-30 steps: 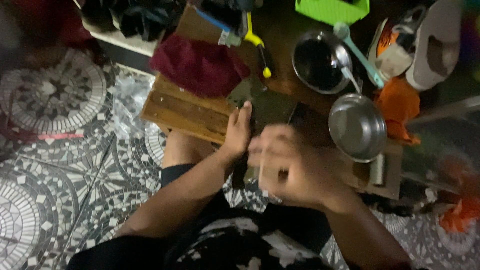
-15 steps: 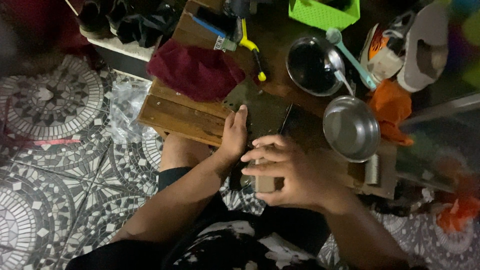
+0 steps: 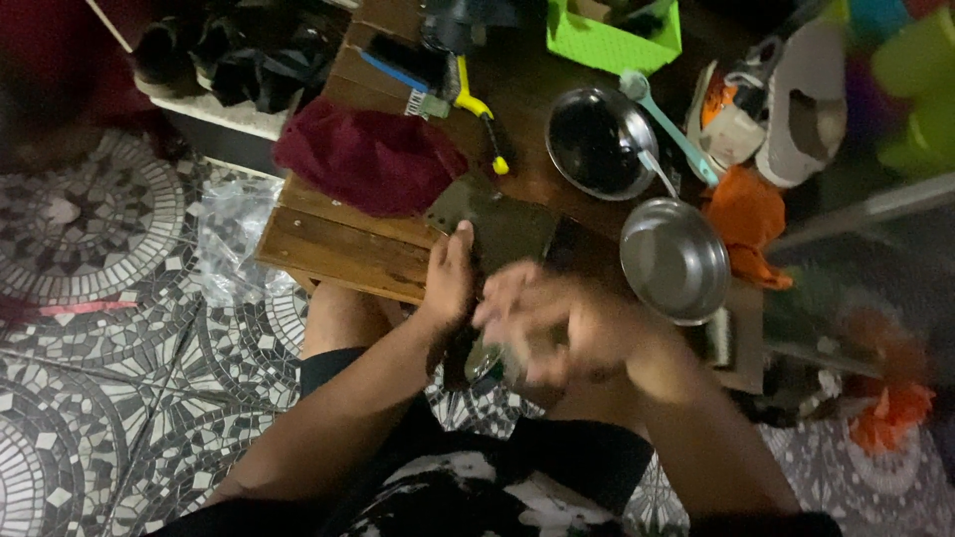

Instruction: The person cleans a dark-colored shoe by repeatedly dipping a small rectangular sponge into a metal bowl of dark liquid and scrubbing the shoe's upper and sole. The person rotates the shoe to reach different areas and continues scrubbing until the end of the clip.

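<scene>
A clear, crumpled plastic bag [image 3: 231, 234] lies on the tiled floor just beside the bench's near-left corner. At the bench's far edge stands a bright green box [image 3: 609, 38] with a dotted wall, open at the top. A small white label [image 3: 432, 102] sits on the brush near the yellow-handled tool. No screens or signs show.

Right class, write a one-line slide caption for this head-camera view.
Left hand steadies a dark flat sheet on a wooden table while the blurred right hand works beside it, steel bowl nearby.
</scene>
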